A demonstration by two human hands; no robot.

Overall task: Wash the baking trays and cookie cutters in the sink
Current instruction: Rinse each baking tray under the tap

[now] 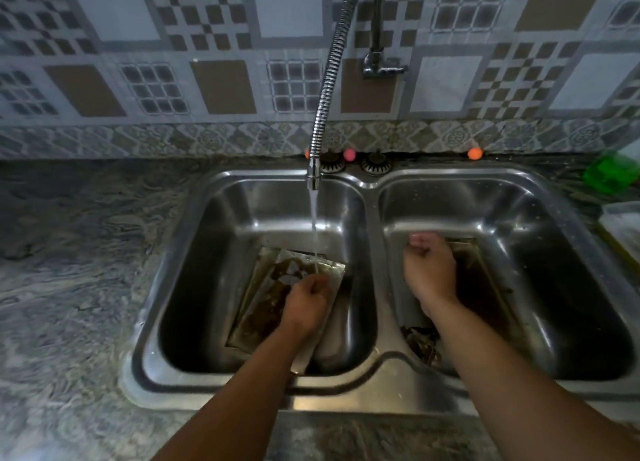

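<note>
A dirty metal baking tray (266, 294) with brown residue lies tilted in the left basin of the steel double sink (377, 183). Water runs from the flexible tap hose (313, 180) onto its far edge. My left hand (306, 304) rests on the tray, fingers curled on its surface. My right hand (429, 270) hovers in the right basin with fingers loosely curled; nothing visible in it. Under it lies a second dark tray (485, 280). Dark pieces, possibly cookie cutters (422, 346), sit at the right basin's near-left corner.
A patterned stone counter (69, 270) surrounds the sink. A green object (609, 173) and a clear plastic container (623, 228) stand at the right. A wall tap (377, 62) hangs on the tiled wall behind.
</note>
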